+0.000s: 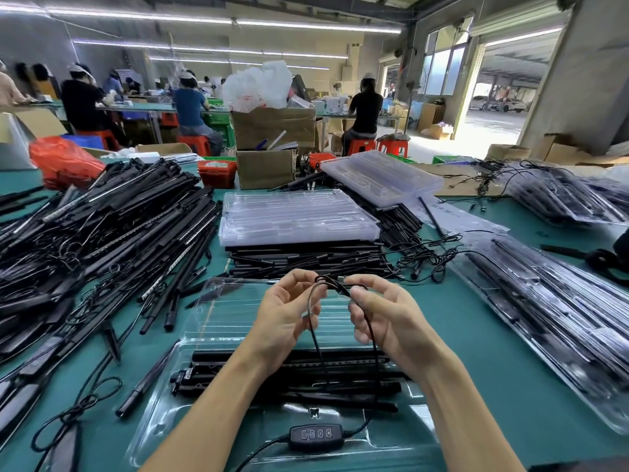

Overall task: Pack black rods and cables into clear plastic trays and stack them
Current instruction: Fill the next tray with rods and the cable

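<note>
- The open clear tray (218,321) is the landmark: thin, glossy moulded plastic with ribbed channels, lying on the green table (493,352) directly under both hands; its near edge is cut off by the frame.
- In the tray's near half lie several black rods (289,373), matte, straight and slim, side by side in the channels; the forearms cover parts of them.
- Above the tray's middle the left hand (286,315) and right hand (388,315) face each other, fingers curled, each pinching the same thin black cable (315,338) between thumb and fingertips.
- The cable is smooth and round; it loops between the hands and hangs toward the rods. How it is folded at the pinch is hard to make out.
- At the tray's near edge sits an oblong black inline controller (315,434) with four small pale buttons, a cable running from each end.
- Just beyond the tray lies a flat layer of black rods with a stack of empty clear trays (299,216) on top, frosted and ridged.
- Left of the tray sprawls a big heap of loose rods (102,233) tangled with wires; single pieces cannot be told apart.
- Right of the tray lie filled trays (561,318), closed, shiny, dark inside, cut off at the frame's edge.
- Far beyond the tray stand cardboard boxes (269,144) and seated workers, blurred.
</note>
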Action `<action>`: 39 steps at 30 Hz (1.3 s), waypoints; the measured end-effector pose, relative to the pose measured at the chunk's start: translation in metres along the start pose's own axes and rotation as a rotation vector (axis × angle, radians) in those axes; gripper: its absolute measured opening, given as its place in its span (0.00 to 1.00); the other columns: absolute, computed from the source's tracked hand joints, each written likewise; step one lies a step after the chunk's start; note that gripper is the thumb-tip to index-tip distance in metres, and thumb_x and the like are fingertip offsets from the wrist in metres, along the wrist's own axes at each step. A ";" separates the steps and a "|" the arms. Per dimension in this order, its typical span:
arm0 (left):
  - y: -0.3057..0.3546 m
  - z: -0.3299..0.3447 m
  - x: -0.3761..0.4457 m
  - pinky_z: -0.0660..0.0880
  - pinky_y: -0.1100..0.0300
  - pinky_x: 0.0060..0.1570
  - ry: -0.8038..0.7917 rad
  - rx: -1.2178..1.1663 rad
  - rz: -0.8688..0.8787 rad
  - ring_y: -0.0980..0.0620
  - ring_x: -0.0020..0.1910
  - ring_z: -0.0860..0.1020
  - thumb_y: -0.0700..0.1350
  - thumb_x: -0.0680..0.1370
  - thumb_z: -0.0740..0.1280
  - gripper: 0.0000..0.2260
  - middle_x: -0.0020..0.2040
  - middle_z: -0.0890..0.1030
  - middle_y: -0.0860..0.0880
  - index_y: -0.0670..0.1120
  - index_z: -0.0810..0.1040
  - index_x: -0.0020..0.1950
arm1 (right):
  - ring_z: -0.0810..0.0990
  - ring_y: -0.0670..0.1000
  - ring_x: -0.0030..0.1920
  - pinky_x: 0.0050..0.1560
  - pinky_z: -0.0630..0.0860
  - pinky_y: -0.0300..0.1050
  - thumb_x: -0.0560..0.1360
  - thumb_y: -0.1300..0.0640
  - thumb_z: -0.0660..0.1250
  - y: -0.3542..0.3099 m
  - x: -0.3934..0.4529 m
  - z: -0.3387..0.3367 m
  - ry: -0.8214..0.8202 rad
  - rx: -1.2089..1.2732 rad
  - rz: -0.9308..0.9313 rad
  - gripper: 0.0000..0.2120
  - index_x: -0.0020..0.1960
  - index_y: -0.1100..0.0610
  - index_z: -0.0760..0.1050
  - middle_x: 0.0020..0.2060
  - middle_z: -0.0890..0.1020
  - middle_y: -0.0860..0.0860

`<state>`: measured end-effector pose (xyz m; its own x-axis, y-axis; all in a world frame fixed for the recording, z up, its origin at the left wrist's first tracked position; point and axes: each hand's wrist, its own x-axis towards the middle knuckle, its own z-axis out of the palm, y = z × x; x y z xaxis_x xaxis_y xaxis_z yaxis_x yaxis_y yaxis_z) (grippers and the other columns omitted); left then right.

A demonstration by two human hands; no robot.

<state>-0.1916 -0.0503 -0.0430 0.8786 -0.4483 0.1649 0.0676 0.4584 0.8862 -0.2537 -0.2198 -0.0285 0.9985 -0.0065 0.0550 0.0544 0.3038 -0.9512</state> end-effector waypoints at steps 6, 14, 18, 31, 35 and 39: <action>0.013 0.001 -0.006 0.73 0.64 0.35 -0.051 0.521 0.105 0.56 0.38 0.77 0.47 0.72 0.77 0.06 0.39 0.82 0.53 0.56 0.82 0.45 | 0.62 0.46 0.25 0.23 0.63 0.39 0.64 0.60 0.79 0.004 -0.001 0.013 0.284 0.092 -0.089 0.09 0.39 0.56 0.79 0.25 0.66 0.48; 0.045 -0.044 -0.039 0.55 0.48 0.73 0.057 1.619 -0.152 0.54 0.74 0.58 0.66 0.79 0.56 0.18 0.73 0.67 0.57 0.63 0.69 0.66 | 0.84 0.56 0.52 0.53 0.77 0.48 0.73 0.59 0.67 -0.002 -0.010 0.008 0.178 0.704 -0.004 0.07 0.48 0.62 0.77 0.51 0.83 0.57; 0.033 -0.060 -0.064 0.41 0.47 0.77 0.060 1.705 -0.295 0.53 0.80 0.40 0.73 0.76 0.45 0.31 0.82 0.47 0.52 0.66 0.54 0.77 | 0.85 0.56 0.53 0.53 0.83 0.51 0.80 0.59 0.60 -0.004 -0.014 0.009 0.131 0.817 -0.075 0.15 0.49 0.67 0.83 0.53 0.85 0.59; 0.017 -0.065 -0.066 0.34 0.46 0.77 0.153 1.898 -0.270 0.53 0.80 0.38 0.72 0.74 0.39 0.33 0.83 0.47 0.51 0.66 0.47 0.79 | 0.62 0.45 0.21 0.19 0.60 0.33 0.77 0.62 0.61 -0.004 -0.021 -0.017 0.174 0.249 -0.193 0.12 0.58 0.53 0.75 0.33 0.74 0.54; 0.015 -0.066 -0.066 0.35 0.45 0.77 0.162 1.898 -0.256 0.53 0.80 0.38 0.72 0.74 0.38 0.33 0.83 0.47 0.51 0.67 0.47 0.79 | 0.76 0.50 0.30 0.25 0.76 0.42 0.83 0.62 0.55 -0.008 -0.024 -0.022 0.247 0.368 -0.244 0.12 0.53 0.52 0.76 0.33 0.75 0.53; 0.016 -0.066 -0.068 0.34 0.46 0.77 0.166 1.854 -0.238 0.53 0.80 0.38 0.78 0.68 0.33 0.41 0.83 0.47 0.51 0.66 0.47 0.79 | 0.68 0.44 0.25 0.18 0.66 0.35 0.83 0.62 0.54 -0.015 -0.031 -0.038 0.256 0.452 -0.287 0.15 0.53 0.49 0.78 0.33 0.70 0.50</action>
<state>-0.2187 0.0380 -0.0683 0.9678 -0.2474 0.0460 -0.2517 -0.9504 0.1827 -0.2852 -0.2600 -0.0271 0.9183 -0.3608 0.1627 0.3689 0.6315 -0.6820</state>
